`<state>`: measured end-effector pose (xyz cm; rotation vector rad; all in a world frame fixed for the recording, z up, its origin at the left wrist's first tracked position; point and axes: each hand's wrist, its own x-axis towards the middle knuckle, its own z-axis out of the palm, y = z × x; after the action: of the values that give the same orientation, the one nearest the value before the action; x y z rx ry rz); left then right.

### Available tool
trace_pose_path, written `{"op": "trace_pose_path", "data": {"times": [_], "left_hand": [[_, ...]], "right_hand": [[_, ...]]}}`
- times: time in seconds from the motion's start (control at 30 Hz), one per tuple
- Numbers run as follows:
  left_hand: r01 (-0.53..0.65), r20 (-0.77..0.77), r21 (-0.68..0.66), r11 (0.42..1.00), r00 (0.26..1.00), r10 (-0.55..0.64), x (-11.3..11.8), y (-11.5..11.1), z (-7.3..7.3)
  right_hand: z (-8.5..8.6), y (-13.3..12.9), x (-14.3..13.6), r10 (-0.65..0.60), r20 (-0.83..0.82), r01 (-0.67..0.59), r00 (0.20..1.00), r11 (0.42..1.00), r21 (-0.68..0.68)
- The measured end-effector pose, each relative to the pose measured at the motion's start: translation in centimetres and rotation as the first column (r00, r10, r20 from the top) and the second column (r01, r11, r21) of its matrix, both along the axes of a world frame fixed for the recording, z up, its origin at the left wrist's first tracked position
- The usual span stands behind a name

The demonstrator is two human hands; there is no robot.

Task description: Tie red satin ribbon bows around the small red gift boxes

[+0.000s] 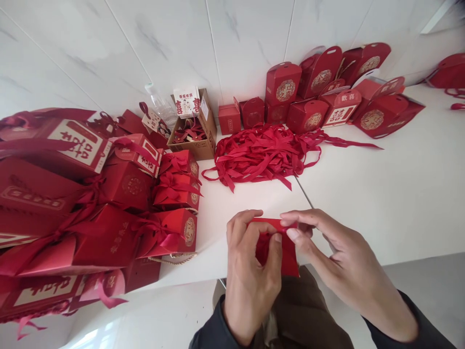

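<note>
A small red gift box [291, 264] sits at the front edge of the table, partly covered by my hands. My left hand [250, 264] curls over its left side, with thumb and index finger pinched together on red ribbon at the top. Between the thumb and fingertips of my right hand [339, 257] is a short piece of red ribbon [290, 226], just right of the left fingertips. How the ribbon is looped is hidden by the fingers. Beyond the hands lies a tangled pile of loose red ribbons [261, 152].
Red gift boxes with tied bows [170, 228] are stacked on the left. Unribboned red boxes [314, 114] stand along the tiled wall at the back right. A small cardboard box [205, 145] holds red pieces and a card, with a clear plastic bottle [160, 104] behind it.
</note>
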<state>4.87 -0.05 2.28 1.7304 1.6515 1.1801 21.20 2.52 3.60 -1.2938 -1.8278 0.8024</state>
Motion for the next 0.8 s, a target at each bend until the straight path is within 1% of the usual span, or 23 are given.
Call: {"op": "trace_pose_path", "data": {"times": [0.13, 0.23, 0.33, 0.4, 0.5, 0.6, 0.7, 0.8], "left_hand": [[-0.008, 0.090, -0.055, 0.998, 0.996, 0.013, -0.21, 0.36, -0.08], [0.001, 0.118, -0.061, 0.998, 0.993, 0.007, -0.47, 0.33, -0.43], [-0.031, 0.146, -0.055, 0.998, 0.988, 0.039, -0.64, 0.11, -0.53], [-0.017, 0.121, -0.027, 0.999, 0.992, 0.020, -0.64, -0.04, -0.36], [0.031, 0.018, 0.030, 0.999, 0.999, -0.032, -0.47, -0.14, -0.01], [0.029, -0.043, 0.035, 0.999, 0.999, -0.027, -0.22, -0.12, 0.09], [0.019, -0.047, 0.019, 1.000, 0.999, -0.018, -0.23, -0.08, -0.01], [-0.010, -0.021, 0.036, 0.999, 1.000, 0.010, -0.65, -0.04, -0.10]], "right_hand": [[-0.19, 0.00, -0.05, -0.004, 0.038, 0.008, 0.999, 0.995, -0.099], [-0.41, 0.04, -0.12, 0.002, -0.001, -0.003, 1.000, 0.990, -0.142], [-0.44, 0.05, -0.19, -0.012, -0.033, 0.007, 0.999, 0.986, -0.165], [-0.37, 0.04, -0.26, -0.013, -0.063, 0.001, 0.998, 0.983, -0.185], [-0.23, 0.01, -0.38, -0.007, -0.108, -0.016, 0.994, 0.976, -0.217], [-0.22, -0.01, -0.43, -0.002, -0.130, -0.030, 0.992, 0.971, -0.239], [-0.40, 0.02, -0.30, 0.000, -0.103, -0.025, 0.995, 0.972, -0.234], [-0.66, 0.04, -0.07, -0.020, -0.041, 0.011, 0.999, 0.979, -0.204]]}}
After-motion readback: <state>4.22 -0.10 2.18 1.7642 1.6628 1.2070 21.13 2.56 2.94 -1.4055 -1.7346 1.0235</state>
